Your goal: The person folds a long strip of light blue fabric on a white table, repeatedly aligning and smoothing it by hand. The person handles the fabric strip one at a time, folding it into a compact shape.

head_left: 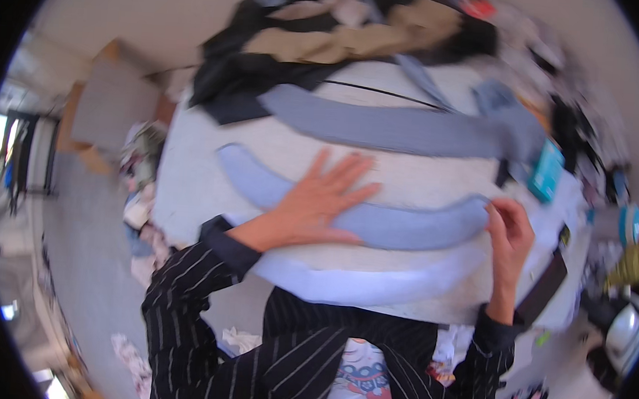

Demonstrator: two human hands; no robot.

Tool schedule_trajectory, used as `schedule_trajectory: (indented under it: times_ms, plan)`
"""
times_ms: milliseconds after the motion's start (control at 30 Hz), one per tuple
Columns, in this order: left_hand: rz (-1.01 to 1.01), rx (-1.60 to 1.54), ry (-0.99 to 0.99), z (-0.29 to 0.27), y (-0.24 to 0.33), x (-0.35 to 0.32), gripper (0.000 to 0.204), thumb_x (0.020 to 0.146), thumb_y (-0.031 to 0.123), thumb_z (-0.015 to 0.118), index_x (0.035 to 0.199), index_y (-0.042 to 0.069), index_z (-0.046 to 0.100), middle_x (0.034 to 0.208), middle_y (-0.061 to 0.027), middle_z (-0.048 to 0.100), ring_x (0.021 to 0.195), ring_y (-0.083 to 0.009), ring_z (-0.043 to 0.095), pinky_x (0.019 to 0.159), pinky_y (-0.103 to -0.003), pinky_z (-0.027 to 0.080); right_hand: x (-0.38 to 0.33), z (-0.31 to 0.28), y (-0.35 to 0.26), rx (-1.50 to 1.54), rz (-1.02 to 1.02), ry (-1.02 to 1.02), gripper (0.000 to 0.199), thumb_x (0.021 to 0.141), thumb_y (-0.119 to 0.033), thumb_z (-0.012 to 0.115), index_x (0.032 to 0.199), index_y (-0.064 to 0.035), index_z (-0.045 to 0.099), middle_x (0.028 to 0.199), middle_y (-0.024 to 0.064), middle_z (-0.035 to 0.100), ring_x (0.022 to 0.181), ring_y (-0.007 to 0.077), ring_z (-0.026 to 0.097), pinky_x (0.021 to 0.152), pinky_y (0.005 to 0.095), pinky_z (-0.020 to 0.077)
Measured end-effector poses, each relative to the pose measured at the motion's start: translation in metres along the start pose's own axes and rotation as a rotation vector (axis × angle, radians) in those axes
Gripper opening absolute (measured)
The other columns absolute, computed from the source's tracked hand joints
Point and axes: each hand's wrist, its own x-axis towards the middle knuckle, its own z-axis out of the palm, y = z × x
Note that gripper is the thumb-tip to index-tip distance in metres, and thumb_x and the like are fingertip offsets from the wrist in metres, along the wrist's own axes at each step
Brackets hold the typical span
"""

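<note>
Head view, and from where I stand the right hand (511,231) has its thumb and fingertips pinched together on the right-hand tip of a curved blue strip (414,228). The left hand (315,207) lies palm down across that strip, left of its middle, fingers spread and reaching past its far edge, thumb stretched along it. The blue strip lies on a white table (196,161), its two ends bending away from the person, who sits on its near side in dark pinstriped sleeves (187,287).

Just on the near side of the blue strip is a curved white strip (373,286), running much the same way. Beyond the blue strip, a broader grey strip (398,129) lies apart from it, and farther beyond are heaped black cloth (228,82) and rumpled tan cloth (413,32). Past the blue strip's right end sits a teal packet (547,172); nearer the person on that side is a dark flat piece (543,289). Well off to the blue strip's left, a cardboard box (111,103) stands beyond the table.
</note>
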Motion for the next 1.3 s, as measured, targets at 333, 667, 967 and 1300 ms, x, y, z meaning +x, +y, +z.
schedule_trajectory:
  times_ms: [333, 667, 967, 1300]
  plan:
    - [-0.108, 0.041, 0.107, -0.022, -0.025, -0.046, 0.079, 0.087, 0.065, 0.049, 0.15, 0.02, 0.036, 0.161, -0.0156, 0.016, 0.149, -0.0325, 0.014, 0.118, -0.057, 0.0, -0.005, 0.031, -0.038, -0.125, 0.101, -0.367, 0.01, 0.091, -0.005, 0.062, 0.1, -0.0002, 0.063, 0.081, -0.0012, 0.059, 0.068, 0.0038, 0.052, 0.06, 0.0179, 0.0403]
    - [-0.284, 0.166, 0.068, -0.008, -0.058, -0.075, 0.073, 0.091, 0.07, 0.032, 0.147, 0.025, 0.04, 0.16, -0.0079, 0.021, 0.149, -0.0281, 0.015, 0.12, -0.053, 0.001, 0.014, 0.03, -0.01, -0.349, 0.087, -0.395, 0.006, 0.089, -0.006, 0.065, 0.09, 0.0001, 0.062, 0.069, -0.0038, 0.057, 0.06, 0.0027, 0.046, 0.055, 0.0191, 0.0382]
    - [-0.28, 0.013, 0.151, -0.01, -0.044, -0.072, 0.068, 0.094, 0.063, 0.04, 0.148, 0.021, 0.039, 0.159, -0.0112, 0.021, 0.148, -0.0319, 0.016, 0.119, -0.056, 0.004, 0.039, 0.024, -0.032, -0.42, 0.177, -0.488, 0.005, 0.09, -0.006, 0.064, 0.09, -0.0009, 0.062, 0.069, -0.0043, 0.056, 0.061, 0.0011, 0.047, 0.053, 0.0185, 0.0366]
    - [-0.407, -0.428, 0.652, -0.028, -0.063, -0.083, 0.036, 0.096, 0.032, 0.056, 0.124, 0.011, 0.062, 0.139, -0.0139, 0.052, 0.141, -0.0355, 0.034, 0.114, -0.054, 0.019, 0.118, 0.254, -0.089, -0.471, -0.502, -0.557, 0.018, 0.077, -0.018, 0.073, 0.084, -0.0029, 0.067, 0.082, 0.0119, 0.066, 0.073, 0.0286, 0.065, 0.066, 0.0378, 0.0507]
